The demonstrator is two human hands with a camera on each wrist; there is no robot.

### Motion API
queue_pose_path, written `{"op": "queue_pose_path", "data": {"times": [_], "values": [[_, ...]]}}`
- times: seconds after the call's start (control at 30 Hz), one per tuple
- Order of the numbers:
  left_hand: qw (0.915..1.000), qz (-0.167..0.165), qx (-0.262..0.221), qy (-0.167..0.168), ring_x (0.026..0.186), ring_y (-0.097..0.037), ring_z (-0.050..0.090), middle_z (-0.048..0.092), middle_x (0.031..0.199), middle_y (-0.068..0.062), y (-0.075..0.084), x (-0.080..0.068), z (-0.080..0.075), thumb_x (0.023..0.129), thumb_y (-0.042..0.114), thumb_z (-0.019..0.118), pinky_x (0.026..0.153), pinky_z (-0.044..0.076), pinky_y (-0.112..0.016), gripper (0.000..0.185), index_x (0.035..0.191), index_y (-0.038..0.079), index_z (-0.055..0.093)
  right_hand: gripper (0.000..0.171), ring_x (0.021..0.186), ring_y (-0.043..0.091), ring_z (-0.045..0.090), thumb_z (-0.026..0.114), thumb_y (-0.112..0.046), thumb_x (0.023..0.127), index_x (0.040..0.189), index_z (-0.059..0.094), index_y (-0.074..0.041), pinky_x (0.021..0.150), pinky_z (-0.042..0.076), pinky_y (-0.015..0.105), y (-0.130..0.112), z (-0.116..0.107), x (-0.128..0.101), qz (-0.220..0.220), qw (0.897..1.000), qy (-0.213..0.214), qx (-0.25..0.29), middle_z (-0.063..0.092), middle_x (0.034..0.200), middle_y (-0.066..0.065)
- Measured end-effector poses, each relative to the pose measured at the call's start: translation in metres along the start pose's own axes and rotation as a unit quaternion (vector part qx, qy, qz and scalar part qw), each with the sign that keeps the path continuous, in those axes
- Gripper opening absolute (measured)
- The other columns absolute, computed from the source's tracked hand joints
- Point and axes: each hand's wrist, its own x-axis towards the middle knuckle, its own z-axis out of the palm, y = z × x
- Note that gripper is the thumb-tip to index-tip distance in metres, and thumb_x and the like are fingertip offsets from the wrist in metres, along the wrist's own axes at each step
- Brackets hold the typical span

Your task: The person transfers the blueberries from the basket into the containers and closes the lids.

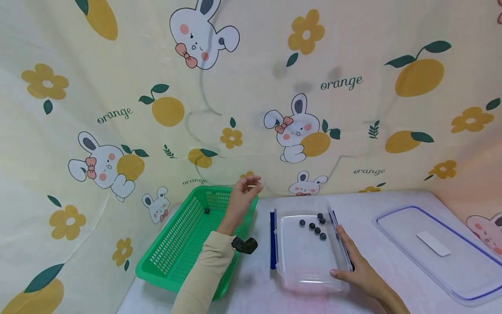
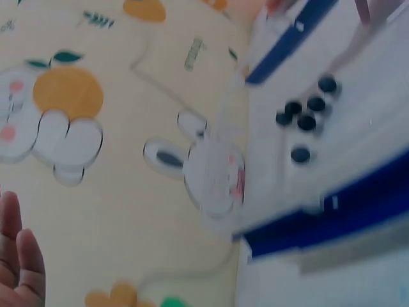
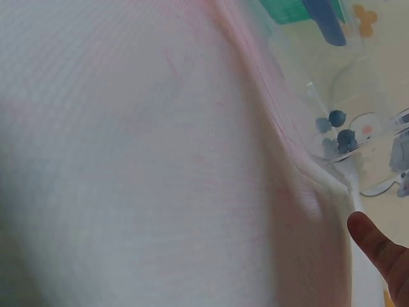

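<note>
My left hand hangs over the right rim of the green basket, fingers loosely bent and nothing visible between them. In the left wrist view, its fingers show at the lower left corner. One small dark round ball, blueberry-like, lies toward the basket's far end. My right hand rests along the right side of a clear plastic box, thumb stretched over its near right corner. Several more dark balls sit in the box's far right part. The right wrist view shows the right thumb straight.
A clear lid with a blue seal and a white label lies flat at the right. Blue clips hang at the box's sides. Behind the white-covered table stands a patterned cloth backdrop.
</note>
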Motion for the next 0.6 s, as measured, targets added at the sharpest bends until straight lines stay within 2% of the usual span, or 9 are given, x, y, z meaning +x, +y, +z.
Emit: {"op": "queue_pose_path", "data": {"times": [0.13,0.17,0.3,0.47,0.6], "values": [[0.9994,0.008,0.012,0.031,0.081,-0.014,0.057,0.061,0.1,-0.01,-0.003,0.001,-0.026,0.091,0.001,0.065,0.07,0.047,-0.022,0.022,0.112,-0.007,0.062,0.105,0.138,0.001,-0.001,0.074,-0.012,0.078,0.157,0.005,-0.02,0.094,0.005,0.078,0.001,0.0,0.001,0.006,1.0,-0.001,0.003,-0.004,0.161,0.013],[0.999,0.011,0.018,0.04,0.08,-0.015,0.057,0.061,0.099,-0.009,-0.009,0.003,-0.033,0.091,0.002,0.065,0.07,0.047,-0.023,0.022,0.111,-0.006,0.062,0.105,0.139,0.001,-0.001,0.074,-0.012,0.078,0.157,0.005,-0.021,0.094,0.005,0.078,0.001,0.0,0.0,0.007,1.0,-0.001,0.003,-0.004,0.161,0.013],[0.9947,0.018,0.062,0.079,0.084,-0.019,0.059,0.062,0.101,-0.012,-0.024,0.008,-0.06,0.092,0.006,0.065,0.074,0.047,-0.025,0.02,0.112,0.0,0.065,0.106,0.134,-0.01,0.0,0.074,-0.012,0.078,0.157,0.005,-0.021,0.094,0.006,0.078,0.002,0.0,0.0,0.008,1.0,-0.001,0.004,-0.004,0.161,0.012],[0.9821,0.035,0.137,0.124,0.086,-0.022,0.061,0.064,0.102,-0.015,-0.042,0.011,-0.089,0.093,0.007,0.064,0.076,0.049,-0.028,0.018,0.111,0.002,0.066,0.106,0.133,-0.01,0.001,0.075,-0.012,0.078,0.157,0.005,-0.021,0.094,0.007,0.078,0.002,0.0,0.0,0.008,1.0,-0.003,0.002,-0.004,0.161,0.011],[0.969,0.035,0.198,0.143,0.089,-0.025,0.061,0.065,0.103,-0.016,-0.056,0.014,-0.107,0.093,0.006,0.063,0.079,0.05,-0.035,0.016,0.109,0.002,0.066,0.104,0.135,-0.009,0.001,0.074,-0.012,0.078,0.157,0.007,-0.019,0.097,0.005,0.074,0.001,-0.001,0.0,-0.008,1.0,0.0,0.007,-0.003,0.161,0.011]]}}
